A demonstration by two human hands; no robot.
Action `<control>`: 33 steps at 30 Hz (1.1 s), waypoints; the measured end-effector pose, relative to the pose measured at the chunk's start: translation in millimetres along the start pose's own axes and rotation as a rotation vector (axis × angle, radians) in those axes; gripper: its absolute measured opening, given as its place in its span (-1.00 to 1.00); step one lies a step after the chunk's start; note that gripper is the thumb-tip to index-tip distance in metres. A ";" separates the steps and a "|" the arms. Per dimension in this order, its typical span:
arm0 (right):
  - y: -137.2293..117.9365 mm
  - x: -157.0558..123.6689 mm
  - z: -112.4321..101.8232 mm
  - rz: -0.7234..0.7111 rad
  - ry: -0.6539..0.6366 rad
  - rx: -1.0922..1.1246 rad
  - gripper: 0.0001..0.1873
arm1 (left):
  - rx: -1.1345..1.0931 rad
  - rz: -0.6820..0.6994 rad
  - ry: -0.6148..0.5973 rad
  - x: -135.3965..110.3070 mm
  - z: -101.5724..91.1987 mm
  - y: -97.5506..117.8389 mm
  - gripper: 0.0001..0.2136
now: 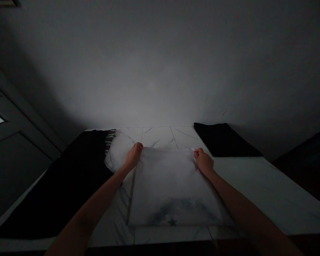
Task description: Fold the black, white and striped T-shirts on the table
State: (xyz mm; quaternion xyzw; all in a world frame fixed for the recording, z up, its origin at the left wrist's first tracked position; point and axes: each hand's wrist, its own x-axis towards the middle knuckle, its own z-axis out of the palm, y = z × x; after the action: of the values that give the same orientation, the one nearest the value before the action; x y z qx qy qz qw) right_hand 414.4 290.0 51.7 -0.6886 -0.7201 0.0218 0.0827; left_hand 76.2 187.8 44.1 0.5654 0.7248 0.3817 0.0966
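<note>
A white folded garment [166, 174], with a faint dark arched print and a small star near its front edge, lies in front of me. My left hand [134, 154] pinches its far left corner between thumb and fingers. At the far right corner my right hand [203, 160] grips the same cloth. The far edge runs nearly straight between both hands. Whether the cloth touches the surface all along cannot be made out in the dim light.
The white marble-patterned surface [261, 192] bears a dark spread-out garment [66, 181] on the left, with a striped piece [110, 140] beside it. A black folded cloth [226, 140] lies at the back right. Behind rises a grey wall [160, 71]; a door [16, 153] stands left.
</note>
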 end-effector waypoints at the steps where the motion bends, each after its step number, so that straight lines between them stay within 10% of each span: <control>1: 0.4 -0.2 -0.8 0.020 0.017 0.018 -0.66 | -0.063 -0.011 0.037 0.7 2.4 1.4 -0.89; 12: -5.5 -1.8 -11.0 -0.004 -0.037 -0.014 -0.68 | 0.019 -0.136 0.154 1.1 -0.5 10.5 -0.82; 15: -20.0 -21.6 -18.2 -0.031 0.038 -0.055 -0.64 | 0.280 0.006 0.206 -23.0 7.5 38.1 -0.74; 18: -31.4 -55.3 -10.9 -0.356 0.130 -0.042 -0.50 | 0.468 0.301 0.122 -59.7 25.7 55.3 -0.62; 22: -14.7 -76.7 10.8 -0.616 -0.006 0.008 -0.41 | 0.596 0.449 -0.185 -92.0 31.1 37.0 -0.48; 27: 14.4 -82.0 18.2 -0.246 -0.001 0.022 -0.30 | 0.724 0.199 -0.050 -96.6 4.4 17.5 -0.40; 33: 44.5 -149.7 29.7 -0.581 0.030 0.177 -0.32 | 0.439 0.417 -0.232 -148.8 -15.5 -5.5 -0.49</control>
State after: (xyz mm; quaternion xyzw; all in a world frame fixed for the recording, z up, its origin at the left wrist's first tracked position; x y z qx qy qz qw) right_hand 459.6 145.7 2.6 -0.4443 -0.8808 0.0498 0.1557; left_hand 114.0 47.6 7.8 0.7488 0.6425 0.1608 -0.0260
